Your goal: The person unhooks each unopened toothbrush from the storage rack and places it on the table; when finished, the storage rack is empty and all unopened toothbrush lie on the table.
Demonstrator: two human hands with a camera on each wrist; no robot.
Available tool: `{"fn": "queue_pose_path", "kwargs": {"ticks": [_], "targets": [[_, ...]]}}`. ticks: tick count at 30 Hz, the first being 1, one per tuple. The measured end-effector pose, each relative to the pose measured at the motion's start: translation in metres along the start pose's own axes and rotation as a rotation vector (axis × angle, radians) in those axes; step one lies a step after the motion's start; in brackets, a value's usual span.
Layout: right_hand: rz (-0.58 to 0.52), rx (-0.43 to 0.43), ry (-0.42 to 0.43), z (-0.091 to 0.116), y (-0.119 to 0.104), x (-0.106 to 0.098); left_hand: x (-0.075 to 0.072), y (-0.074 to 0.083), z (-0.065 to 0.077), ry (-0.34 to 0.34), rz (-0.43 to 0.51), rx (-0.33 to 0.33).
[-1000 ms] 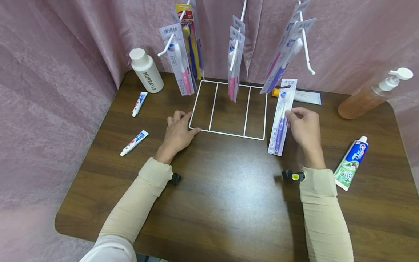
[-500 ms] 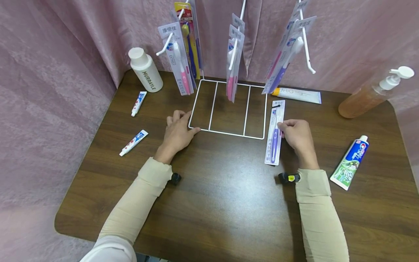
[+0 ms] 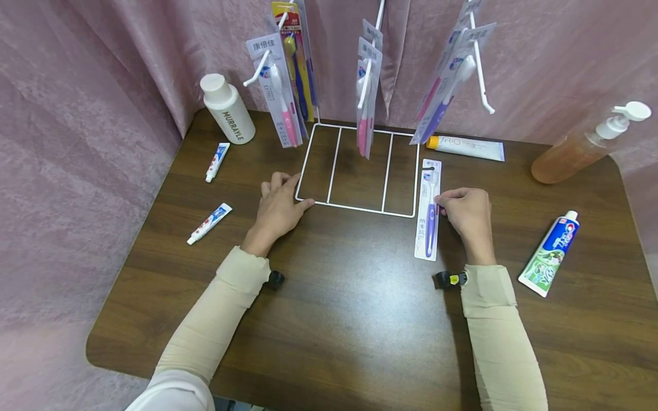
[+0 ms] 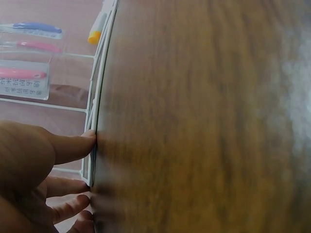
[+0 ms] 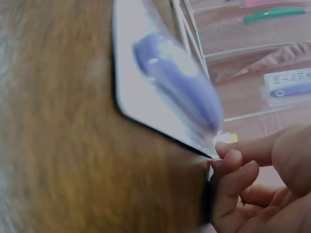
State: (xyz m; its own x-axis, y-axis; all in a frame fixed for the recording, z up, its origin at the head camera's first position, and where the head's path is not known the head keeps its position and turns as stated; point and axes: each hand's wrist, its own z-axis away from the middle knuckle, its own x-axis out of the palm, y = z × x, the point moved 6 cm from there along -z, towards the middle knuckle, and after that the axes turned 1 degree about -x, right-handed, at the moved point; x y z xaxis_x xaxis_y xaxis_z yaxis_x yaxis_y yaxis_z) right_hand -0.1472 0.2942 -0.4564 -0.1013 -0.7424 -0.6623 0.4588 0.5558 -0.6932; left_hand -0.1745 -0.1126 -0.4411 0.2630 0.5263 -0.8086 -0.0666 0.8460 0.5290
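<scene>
In the head view, my right hand pinches the right edge of a packaged purple toothbrush between thumb and fingers. The pack's lower end looms large in the right wrist view, where its far end runs out of frame. It lies flat or nearly so, just right of the white wire display rack. My left hand rests at the rack base's front left corner. Its thumb touches the front wire and its fingertips lie by the left side; the left wrist view shows the thumb against the wire.
Packaged toothbrushes hang from the rack's hooks. Behind stand a white bottle and an amber pump bottle. Small toothpaste tubes lie left; a white tube with an orange cap and a blue-green toothpaste tube lie right.
My right hand has brought the packaged toothbrush left and toward me, down beside the rack base, with only a slight shift lately. The left hand has stayed at the rack corner.
</scene>
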Motion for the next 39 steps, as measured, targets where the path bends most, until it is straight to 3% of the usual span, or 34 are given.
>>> {"fn": "queue_pose_path", "kwargs": {"ticks": [10, 13, 16, 21, 25, 32, 39], "targets": [[0.006, -0.012, 0.015, 0.011, -0.011, -0.001, 0.000, -0.001, 0.000, 0.002, 0.003, 0.000], [0.037, -0.063, 0.024, 0.016, -0.019, -0.004, 0.000, -0.001, 0.000, 0.002, 0.003, 0.000], [0.032, -0.137, 0.097, 0.017, -0.031, -0.009, 0.000, -0.001, 0.000, 0.001, 0.007, 0.001], [-0.224, -0.330, 0.237, 0.015, -0.070, -0.025, -0.001, -0.001, 0.001, 0.007, 0.009, 0.004], [-0.404, -0.489, 0.262, 0.014, -0.106, -0.040, 0.000, -0.001, 0.001, 0.006, 0.003, 0.009], [-0.586, -0.591, 0.213, 0.011, -0.145, -0.054, 0.003, -0.001, 0.001, 0.006, 0.008, 0.007], [-0.774, -0.652, 0.166, 0.008, -0.161, -0.055, 0.001, -0.001, 0.001, 0.012, 0.004, 0.002]]}}
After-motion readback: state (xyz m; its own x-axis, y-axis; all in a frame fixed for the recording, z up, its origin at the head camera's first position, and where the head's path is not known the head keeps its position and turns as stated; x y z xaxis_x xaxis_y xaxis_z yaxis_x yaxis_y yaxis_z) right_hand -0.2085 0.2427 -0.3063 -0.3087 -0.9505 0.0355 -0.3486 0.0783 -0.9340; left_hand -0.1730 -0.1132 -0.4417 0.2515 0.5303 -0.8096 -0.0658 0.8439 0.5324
